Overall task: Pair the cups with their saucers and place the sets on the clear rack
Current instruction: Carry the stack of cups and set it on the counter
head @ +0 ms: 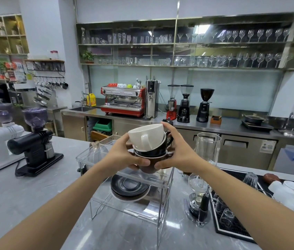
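White cup [147,137] tilted atop black cup [158,148], brown cup [148,166] | both clasped by left hand [124,156], right hand [180,152], above rack [106,156] | saucers [129,186] below | risk: top cup slipping off, being tilted

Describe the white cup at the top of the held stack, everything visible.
The white cup is a glossy, ceramic-looking cup, tilted with its rim up and left and its loop handle facing the camera. It nests in a black cup, which sits in a brown cup. The stack is held above the clear rack. The right hand has fingers on its upper rim; the left hand grips the stack lower down.
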{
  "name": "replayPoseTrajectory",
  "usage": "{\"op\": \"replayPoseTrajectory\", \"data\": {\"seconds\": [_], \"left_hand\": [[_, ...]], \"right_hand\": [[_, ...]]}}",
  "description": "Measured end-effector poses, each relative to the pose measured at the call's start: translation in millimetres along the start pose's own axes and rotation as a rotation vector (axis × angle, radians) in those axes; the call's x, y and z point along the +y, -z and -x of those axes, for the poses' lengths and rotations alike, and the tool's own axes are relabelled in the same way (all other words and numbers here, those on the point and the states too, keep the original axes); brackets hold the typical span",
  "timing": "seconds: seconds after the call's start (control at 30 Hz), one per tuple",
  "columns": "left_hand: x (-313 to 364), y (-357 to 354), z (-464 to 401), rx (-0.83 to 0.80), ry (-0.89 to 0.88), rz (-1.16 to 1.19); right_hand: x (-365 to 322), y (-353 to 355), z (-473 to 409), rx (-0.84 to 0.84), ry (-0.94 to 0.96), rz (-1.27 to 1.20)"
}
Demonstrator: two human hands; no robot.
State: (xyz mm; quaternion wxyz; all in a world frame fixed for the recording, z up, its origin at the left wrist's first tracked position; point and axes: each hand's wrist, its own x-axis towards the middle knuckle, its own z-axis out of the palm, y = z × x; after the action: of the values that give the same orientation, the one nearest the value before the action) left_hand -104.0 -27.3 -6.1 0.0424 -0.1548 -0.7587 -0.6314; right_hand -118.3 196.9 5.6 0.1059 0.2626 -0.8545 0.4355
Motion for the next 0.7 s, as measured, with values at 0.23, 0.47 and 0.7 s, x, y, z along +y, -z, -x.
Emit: {"op": "replayPoseTrajectory", "data": {"seconds": [0.23,0.47,0.7], "left_hand": [[3,1,-3,0.003,-0.009,0.008],[35,3,-12,-0.015,-0.044,-0.011],[76,-21,-22,-0.111,-0.103,0.055]], "right_hand": [[-3,2,0,0.013,0.01,-0.003],[-23,25,-4,0.046,0.042,-0.031],[-42,78,9,0.083,0.071,-0.015]]}}
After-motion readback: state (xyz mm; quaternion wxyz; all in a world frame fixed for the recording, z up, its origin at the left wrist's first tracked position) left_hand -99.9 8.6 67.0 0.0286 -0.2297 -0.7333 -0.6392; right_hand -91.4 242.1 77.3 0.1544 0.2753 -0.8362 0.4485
